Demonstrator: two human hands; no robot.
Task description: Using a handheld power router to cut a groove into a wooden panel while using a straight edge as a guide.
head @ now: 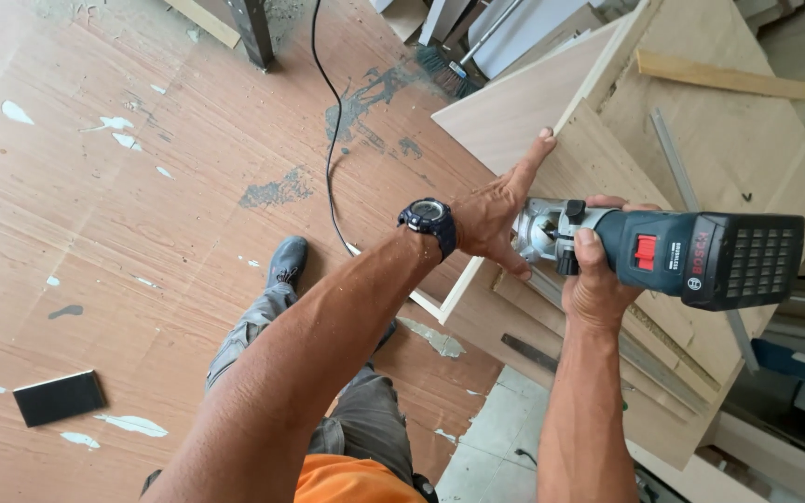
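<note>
trim router [691, 256]: cordless, dark blue-green body with a red switch and a black battery block at its rear, silver base at the front. lies level, base pressed against the pale edge of a wooden panel [514, 112].
right hand [593, 279]: clenched around the router's body just behind the base, thumb over the top.
left hand [496, 210]: open and spread, not grasping; palm and fingertips pressed flat on the panel beside the router's base, index finger reaching along the panel's pale edge. black wristwatch [429, 219] on this wrist.
wooden panel: light grain, pale edge strip, resting tilted among other boards on the table [747, 140] to the right.
boards: several plywood sheets stacked under and behind the panel; a bare timber strip [738, 79] lies across the top one, a metal straightedge [677, 158] beside it.
floor [123, 233]: brown wood-pattern sheet with white and grey paint marks.
black cable [328, 130]: runs down across the floor toward the panel.
small black block [58, 398]: flat on the floor, lower left, well apart from the hands.
person's own: grey trousers, dark shoe [286, 261], orange shirt at the bottom edge.
</note>
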